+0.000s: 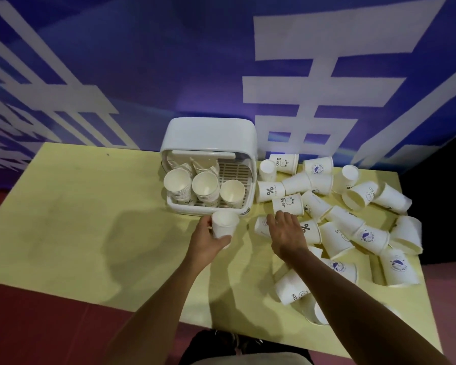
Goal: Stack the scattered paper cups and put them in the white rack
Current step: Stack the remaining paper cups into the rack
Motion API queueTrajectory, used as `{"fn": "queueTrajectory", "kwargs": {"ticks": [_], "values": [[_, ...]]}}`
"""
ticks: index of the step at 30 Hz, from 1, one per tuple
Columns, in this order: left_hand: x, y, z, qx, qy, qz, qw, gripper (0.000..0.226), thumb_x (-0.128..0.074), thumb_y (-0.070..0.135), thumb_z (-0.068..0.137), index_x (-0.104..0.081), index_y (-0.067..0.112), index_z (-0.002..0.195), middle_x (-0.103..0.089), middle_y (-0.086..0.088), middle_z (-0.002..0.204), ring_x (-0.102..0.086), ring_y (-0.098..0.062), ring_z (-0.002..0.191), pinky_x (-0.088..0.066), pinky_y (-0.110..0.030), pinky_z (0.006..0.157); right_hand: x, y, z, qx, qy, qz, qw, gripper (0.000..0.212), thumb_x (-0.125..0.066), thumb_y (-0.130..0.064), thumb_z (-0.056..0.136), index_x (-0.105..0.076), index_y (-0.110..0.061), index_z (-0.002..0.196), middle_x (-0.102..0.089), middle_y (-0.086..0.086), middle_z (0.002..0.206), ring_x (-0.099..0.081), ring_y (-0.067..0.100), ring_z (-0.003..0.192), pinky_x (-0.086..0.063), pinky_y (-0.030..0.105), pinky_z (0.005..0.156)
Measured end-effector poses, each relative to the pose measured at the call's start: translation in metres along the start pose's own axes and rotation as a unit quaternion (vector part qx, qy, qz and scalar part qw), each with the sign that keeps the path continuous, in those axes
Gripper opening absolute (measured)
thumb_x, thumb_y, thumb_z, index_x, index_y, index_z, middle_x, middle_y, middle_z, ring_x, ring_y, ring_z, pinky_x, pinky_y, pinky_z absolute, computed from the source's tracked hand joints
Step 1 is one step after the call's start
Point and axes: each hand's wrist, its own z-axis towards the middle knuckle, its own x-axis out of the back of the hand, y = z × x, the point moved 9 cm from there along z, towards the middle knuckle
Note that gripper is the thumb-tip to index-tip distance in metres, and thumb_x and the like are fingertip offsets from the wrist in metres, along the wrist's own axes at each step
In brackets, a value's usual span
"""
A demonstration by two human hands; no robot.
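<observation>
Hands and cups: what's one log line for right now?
left hand: holds upright cup | right hand: over lying cup | white rack: cup stacks inside | loose cups: scattered right of rack

Bear cup [287, 204], word plus a small face, at right hand [286, 233] fingertips. Second Bear cup [284, 163] well beyond, beside white rack [248, 143]. % cup [308, 230] just right of that hand; second % cup [269, 191] farther out. HEL cup [292, 293], word cut off, beside right forearm. Blue round logos [317, 169]: lettering illegible.

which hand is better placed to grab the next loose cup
Right. The right hand is over the scattered cups; the left hand holds a cup by the white rack.
</observation>
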Motion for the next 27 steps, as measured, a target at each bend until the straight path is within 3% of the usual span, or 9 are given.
{"fn": "queueTrajectory", "kwargs": {"ticks": [4, 9, 11, 15, 20, 27], "values": [[0.007, 0.005, 0.014, -0.019, -0.002, -0.007, 1.000, 0.063, -0.082, 0.031, 0.067, -0.051, 0.028, 0.122, -0.061, 0.011, 0.111, -0.059, -0.009, 0.100, -0.045, -0.023, 0.076, -0.003, -0.006, 0.001, 0.026, -0.041, 0.093, 0.994, 0.069, -0.068, -0.032, 0.075, -0.040, -0.017, 0.136, -0.048, 0.007, 0.120, -0.052, 0.026, 0.105, -0.044, 0.037, 0.093], [0.017, 0.020, 0.027, -0.047, 0.000, -0.025, 0.999, 0.073, -0.077, 0.048, 0.056, -0.052, 0.033, 0.123, -0.061, 0.018, 0.105, -0.059, 0.003, 0.093, -0.051, -0.025, 0.076, 0.028, -0.004, -0.001, 0.035, 0.044, 0.221, 0.974, 0.073, -0.062, -0.051, 0.073, -0.044, -0.014, 0.134, -0.050, 0.005, 0.117, -0.058, 0.025, 0.090, -0.046, 0.029, 0.069], [0.020, 0.022, 0.030, -0.055, -0.007, -0.030, 0.998, 0.075, -0.076, 0.049, 0.055, -0.052, 0.033, 0.124, -0.061, 0.020, 0.104, -0.059, 0.005, 0.093, -0.053, -0.026, 0.077, 0.042, -0.001, 0.003, 0.013, 0.084, 0.261, 0.962, 0.072, -0.062, -0.053, 0.072, -0.043, -0.016, 0.131, -0.049, 0.002, 0.118, -0.054, 0.019, 0.093, -0.042, 0.025, 0.068], [0.025, 0.019, 0.032, -0.060, -0.026, -0.036, 0.997, 0.070, -0.077, 0.046, 0.056, -0.050, 0.040, 0.120, -0.060, 0.023, 0.104, -0.059, 0.005, 0.097, -0.053, -0.026, 0.078, 0.064, -0.001, 0.019, -0.035, 0.136, 0.302, 0.943, 0.069, -0.072, -0.050, 0.075, -0.044, -0.017, 0.129, -0.046, 0.001, 0.119, -0.044, 0.012, 0.097, -0.043, 0.025, 0.075], [0.032, 0.015, 0.032, -0.073, -0.051, -0.023, 0.996, 0.068, -0.076, 0.049, 0.056, -0.050, 0.044, 0.119, -0.061, 0.025, 0.108, -0.057, 0.007, 0.097, -0.051, -0.022, 0.077, 0.087, -0.014, 0.037, -0.074, 0.178, 0.364, 0.911, 0.061, -0.074, -0.041, 0.080, -0.048, -0.016, 0.130, -0.048, 0.001, 0.119, -0.049, 0.016, 0.101, -0.048, 0.032, 0.084], [0.046, 0.002, 0.034, -0.057, -0.061, -0.028, 0.996, 0.066, -0.077, 0.048, 0.058, -0.052, 0.038, 0.119, -0.063, 0.022, 0.108, -0.058, 0.006, 0.097, -0.047, -0.019, 0.077, 0.095, -0.041, 0.063, -0.076, 0.168, 0.338, 0.923, 0.078, -0.076, -0.033, 0.079, -0.039, -0.012, 0.144, -0.048, 0.008, 0.129, -0.047, 0.025, 0.117, -0.047, 0.038, 0.097]]}}
